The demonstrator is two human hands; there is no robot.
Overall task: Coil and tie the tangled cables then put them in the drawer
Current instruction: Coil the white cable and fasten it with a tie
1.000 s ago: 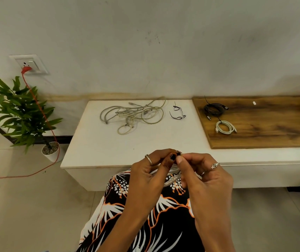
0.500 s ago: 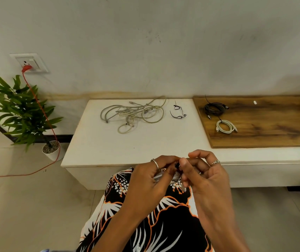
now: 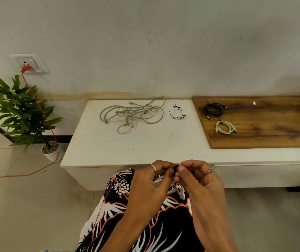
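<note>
Both hands meet just below the counter's (image 3: 98, 157) front edge: the left hand (image 3: 153, 180) and the right hand (image 3: 198, 180) each pinch a small black tie (image 3: 175, 168) between thumb and fingertips, over a white cable (image 3: 171, 188) bundled above the lap. Since a second ago the hands have dropped lower and drawn closer, so the tie is probably being cinched; how tight it is cannot be told. Two coiled cables, a black cable (image 3: 213, 110) and a white coil (image 3: 224, 127), lie on the wooden board (image 3: 273, 128) toward the counter's right end, seemingly finished. Near the back edge a tangled grey pile (image 3: 132, 113) waits, with spare black ties (image 3: 177, 112) just beside it. No drawer shows. A potted plant (image 3: 20, 113) and orange cord (image 3: 41, 113) stand off the left end, well apart.
</note>
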